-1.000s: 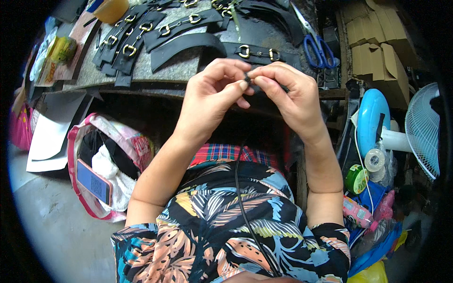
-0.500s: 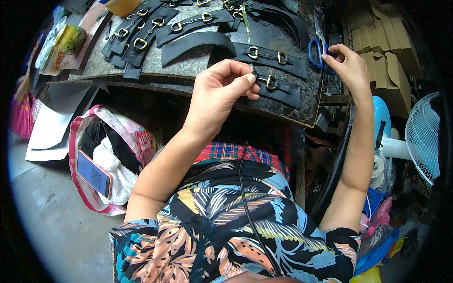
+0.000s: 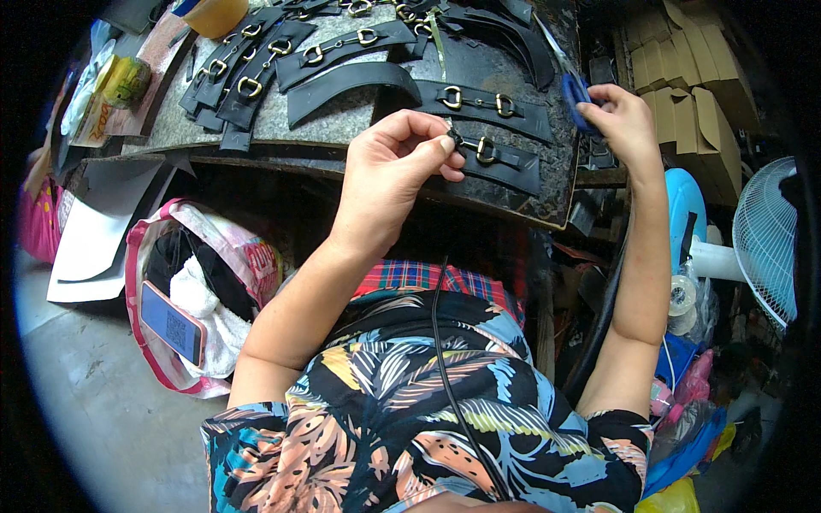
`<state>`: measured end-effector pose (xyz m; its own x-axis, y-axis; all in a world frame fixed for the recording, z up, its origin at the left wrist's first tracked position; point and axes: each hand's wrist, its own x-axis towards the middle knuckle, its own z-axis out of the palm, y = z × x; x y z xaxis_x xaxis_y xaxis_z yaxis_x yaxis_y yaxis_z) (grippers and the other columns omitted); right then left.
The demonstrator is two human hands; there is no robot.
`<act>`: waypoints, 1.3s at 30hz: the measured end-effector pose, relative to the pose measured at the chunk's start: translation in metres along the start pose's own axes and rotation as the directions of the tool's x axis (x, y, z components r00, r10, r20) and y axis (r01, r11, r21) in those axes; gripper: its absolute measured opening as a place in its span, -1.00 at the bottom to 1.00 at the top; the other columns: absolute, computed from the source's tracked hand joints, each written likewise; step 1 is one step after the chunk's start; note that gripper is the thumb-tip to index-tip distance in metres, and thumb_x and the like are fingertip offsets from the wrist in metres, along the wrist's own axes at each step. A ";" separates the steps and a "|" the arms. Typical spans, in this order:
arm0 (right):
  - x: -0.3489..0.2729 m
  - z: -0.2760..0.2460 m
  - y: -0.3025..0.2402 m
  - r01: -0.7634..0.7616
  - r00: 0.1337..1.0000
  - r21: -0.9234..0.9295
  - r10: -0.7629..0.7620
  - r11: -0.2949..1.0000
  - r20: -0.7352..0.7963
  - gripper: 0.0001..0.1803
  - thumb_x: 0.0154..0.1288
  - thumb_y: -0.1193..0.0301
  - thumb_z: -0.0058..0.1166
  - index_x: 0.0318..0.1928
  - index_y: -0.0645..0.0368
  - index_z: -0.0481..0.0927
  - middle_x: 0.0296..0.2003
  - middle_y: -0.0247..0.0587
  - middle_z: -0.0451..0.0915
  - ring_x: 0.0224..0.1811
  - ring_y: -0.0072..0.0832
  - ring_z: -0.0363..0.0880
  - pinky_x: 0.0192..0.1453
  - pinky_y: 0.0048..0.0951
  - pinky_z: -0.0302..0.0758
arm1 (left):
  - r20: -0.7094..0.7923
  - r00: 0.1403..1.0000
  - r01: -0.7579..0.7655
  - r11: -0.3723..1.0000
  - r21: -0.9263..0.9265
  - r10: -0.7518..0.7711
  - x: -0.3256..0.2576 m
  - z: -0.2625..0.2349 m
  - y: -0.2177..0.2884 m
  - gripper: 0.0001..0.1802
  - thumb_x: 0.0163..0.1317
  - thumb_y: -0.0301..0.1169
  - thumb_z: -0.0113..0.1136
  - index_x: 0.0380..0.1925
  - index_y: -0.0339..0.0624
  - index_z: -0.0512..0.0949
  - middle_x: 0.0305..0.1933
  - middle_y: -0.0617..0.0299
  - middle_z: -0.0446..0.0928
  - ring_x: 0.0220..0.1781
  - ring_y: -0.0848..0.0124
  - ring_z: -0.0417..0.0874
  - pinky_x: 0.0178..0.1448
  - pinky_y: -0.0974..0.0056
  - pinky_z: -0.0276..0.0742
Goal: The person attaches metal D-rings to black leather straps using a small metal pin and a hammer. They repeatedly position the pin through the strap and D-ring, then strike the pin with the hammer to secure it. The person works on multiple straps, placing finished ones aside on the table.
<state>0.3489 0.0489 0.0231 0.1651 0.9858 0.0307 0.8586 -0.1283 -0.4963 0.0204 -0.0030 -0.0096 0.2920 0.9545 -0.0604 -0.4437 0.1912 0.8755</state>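
Observation:
Over the front of the worktable (image 3: pixel 552 192), my left hand (image 3: pixel 385 167) is closed, thumb and forefinger pinching a small black piece (image 3: pixel 454 135). Directly beneath these fingers lies a black leather strap (image 3: pixel 517 175) with a brass-coloured D-ring; the fingers partly cover it, and I cannot tell whether the piece is joined to it. Behind that lies another black strap (image 3: pixel 534 120) with two rings. At the table's right edge my right hand (image 3: pixel 624 124) grips the blue handles of a pair of scissors (image 3: pixel 575 98), blades pointing away from me.
More ringed straps (image 3: pixel 248 90) and a plain curved strip (image 3: pixel 342 92) cover the table's left and back. Cardboard boxes (image 3: pixel 717 132) and a white fan (image 3: pixel 765 239) stand at the right. A bag (image 3: pixel 137 256) holding a phone (image 3: pixel 173 321) sits below the table's left side.
The scissors have shifted and turned slightly in my right hand, their handles now seen more edge-on. My left hand keeps its pinch almost in place. The whole view has moved slightly.

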 end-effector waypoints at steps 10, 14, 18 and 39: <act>-0.107 -0.016 -0.031 0.081 0.956 0.616 -0.235 0.783 0.173 -0.60 0.29 0.52 0.21 0.14 0.21 0.54 -0.07 -0.31 0.67 -0.16 -0.66 0.60 0.04 -0.58 0.55 | -0.029 0.999 -0.020 1.000 -0.019 0.019 0.000 0.005 0.000 -0.93 0.40 -0.54 0.28 -0.18 -0.33 0.65 -0.32 0.20 0.68 -0.29 0.50 0.71 -0.11 0.37 0.71; -0.130 -0.019 -0.052 0.125 0.968 0.225 -0.168 0.966 0.186 -0.48 -0.01 0.37 0.59 -0.07 0.24 0.60 -0.27 -0.25 0.68 -0.23 -0.46 0.69 -0.14 -0.36 0.62 | -0.041 0.999 -0.027 0.999 -0.025 0.026 0.000 0.005 0.000 -0.93 0.40 -0.54 0.28 -0.19 -0.32 0.65 -0.32 0.20 0.68 -0.29 0.50 0.71 -0.11 0.37 0.71; -0.138 -0.018 -0.063 0.370 0.922 -0.080 -0.354 0.926 0.159 -0.39 -0.16 0.32 0.65 -0.07 0.25 0.64 -0.26 -0.17 0.70 -0.26 -0.40 0.70 -0.13 -0.41 0.58 | -0.036 0.999 -0.027 1.000 0.012 0.028 0.000 0.005 -0.001 -0.86 0.41 -0.53 0.29 -0.10 -0.37 0.63 -0.21 0.17 0.66 -0.25 0.45 0.71 -0.15 0.37 0.69; -0.146 -0.009 -0.054 0.302 0.903 0.108 -0.320 0.947 0.285 -0.59 0.03 0.34 0.58 -0.29 0.26 0.56 -0.52 -0.28 0.54 -0.54 -0.49 0.49 -0.41 -0.47 0.42 | -0.002 0.996 -0.090 0.991 0.097 0.091 -0.002 0.006 -0.002 -0.94 0.39 -0.56 0.27 -0.20 -0.33 0.66 -0.22 0.22 0.65 -0.25 0.51 0.69 -0.13 0.38 0.68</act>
<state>0.2826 -0.0894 0.0530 -0.2644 0.9625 -0.0610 0.8106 0.1875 -0.5548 0.0257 -0.0068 -0.0086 0.2490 0.9683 0.0184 -0.3841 0.0813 0.9197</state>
